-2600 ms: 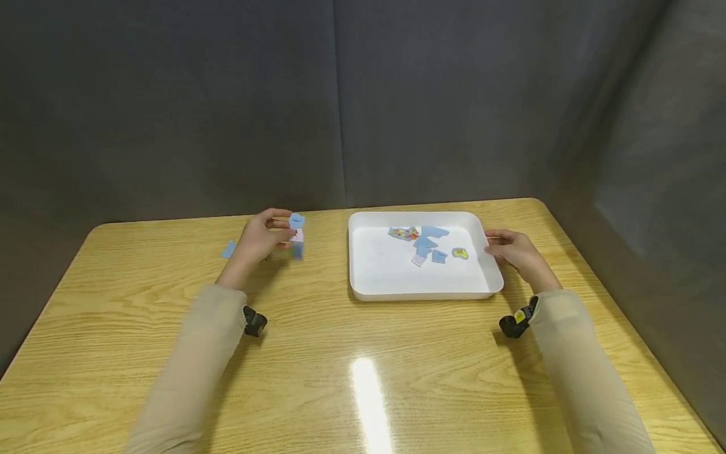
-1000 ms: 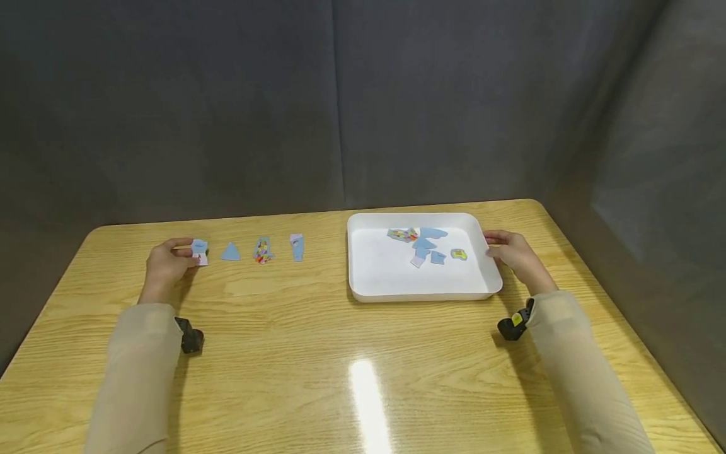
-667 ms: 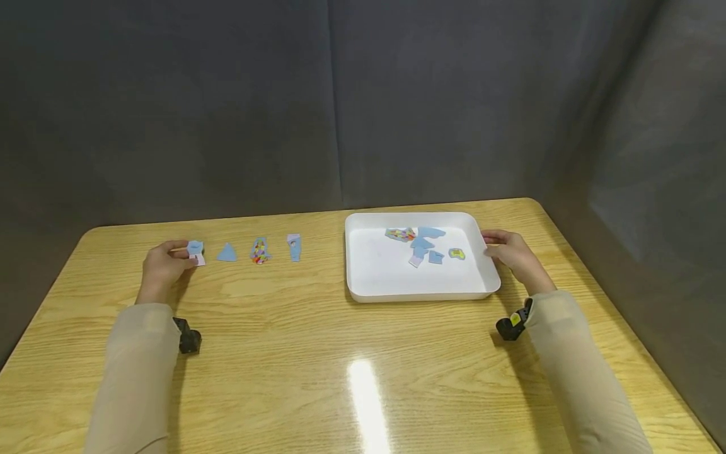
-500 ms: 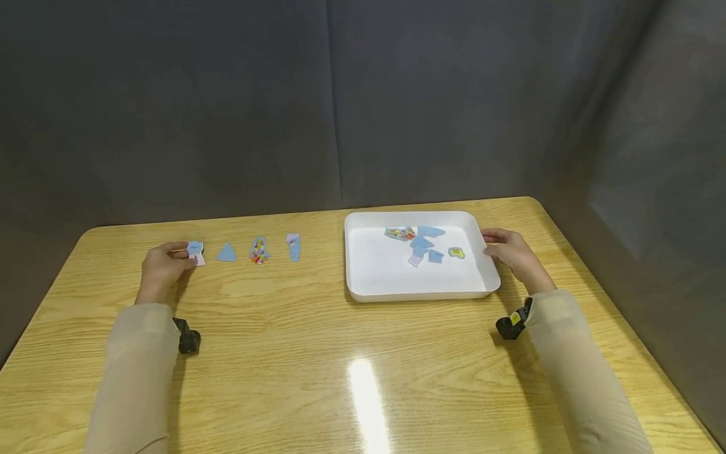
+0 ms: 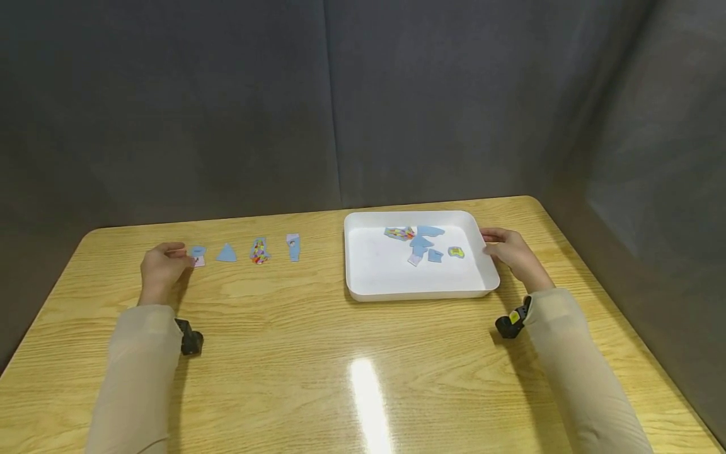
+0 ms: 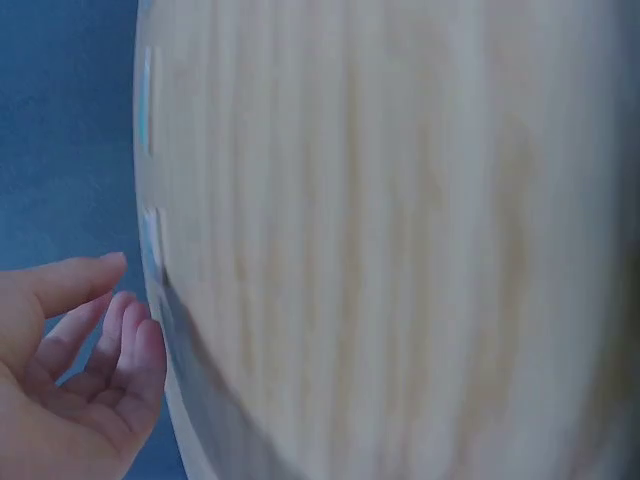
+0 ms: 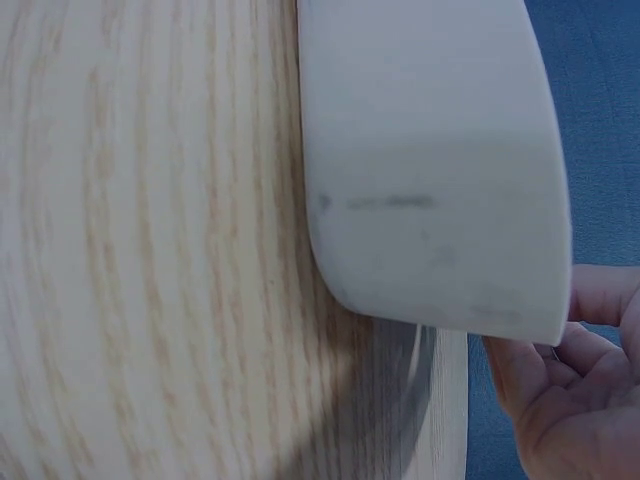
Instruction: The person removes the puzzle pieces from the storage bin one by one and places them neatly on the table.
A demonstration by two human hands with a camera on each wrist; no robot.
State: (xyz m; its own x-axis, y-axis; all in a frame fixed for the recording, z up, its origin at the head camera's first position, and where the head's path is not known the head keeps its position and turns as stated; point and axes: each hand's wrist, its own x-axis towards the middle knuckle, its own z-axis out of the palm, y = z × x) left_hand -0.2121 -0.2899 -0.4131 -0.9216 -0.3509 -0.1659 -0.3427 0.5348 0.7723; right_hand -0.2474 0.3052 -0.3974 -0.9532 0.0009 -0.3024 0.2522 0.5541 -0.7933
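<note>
At the table's far left, my left hand [image 5: 164, 268] is beside a flat light-blue and lilac puzzle piece [image 5: 198, 257] lying on the wood. Nothing sits between its thumb and loosely bent fingers in the left wrist view. Rightward in a row lie a blue triangular piece [image 5: 227, 253], a multicoloured piece [image 5: 259, 251] and a narrow blue-lilac piece [image 5: 293, 247]. My right hand [image 5: 515, 253] grips the right wall of a white tray [image 5: 374, 271]; the corner of the tray partly hides the fingers in the right wrist view.
Inside the tray are several pieces, among them a colourful one [image 5: 399, 234], a blue one [image 5: 435, 256] and a yellow one [image 5: 456, 252]. Behind the wooden table [image 5: 272, 353] hangs a dark grey curtain [image 5: 227, 126]; it also runs along the right side.
My left hand carried the blue-lilac piece from near the narrow piece to the row's left end, then let go of it there. My right hand stayed at the tray.
</note>
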